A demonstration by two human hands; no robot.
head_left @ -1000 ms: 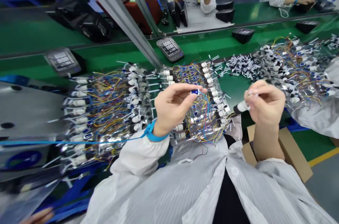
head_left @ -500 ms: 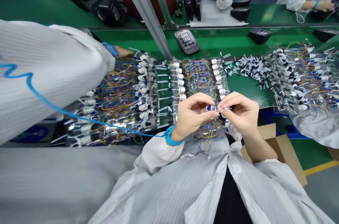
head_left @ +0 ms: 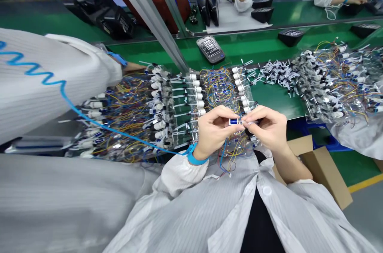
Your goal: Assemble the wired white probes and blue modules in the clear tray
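Co-worker's sleeve (head_left: 60,73): reached over the left rows (head_left: 128,101), well left of the display unit (head_left: 210,50); what that hand gripped could not be told.
Left rows: many wired white-and-dark pieces, nearer the wearer than the display unit and to its left, with clear film (head_left: 169,121) about them; which pieces lay inside it could not be told.
Left hand (head_left: 211,131): on the near side of the display unit, thumb and forefinger nearly closed, pinching the small blue part.
Middle rows (head_left: 221,89): more wired pieces, just nearer than the display unit; they seemed laid out and done with for now.
Small blue part (head_left: 233,121): nearer than the display unit and a little right of it, held above the middle rows.
Progress: judged under way on this piece, since both hands had it and it was not laid down; whether anything was joined was too small to tell.
Right hand (head_left: 267,125): nearer and right of the display unit, fingertips pinched on a pale bit (head_left: 241,121) at the blue part's right end.
Loose heap (head_left: 278,75): white strips and dark bits, right of the display unit, apparently unsorted.
Cardboard box (head_left: 327,175): far nearer and right of the display unit, flaps spread; contents hidden.
Right rows (head_left: 335,81): similar wired pieces, well right of the display unit.
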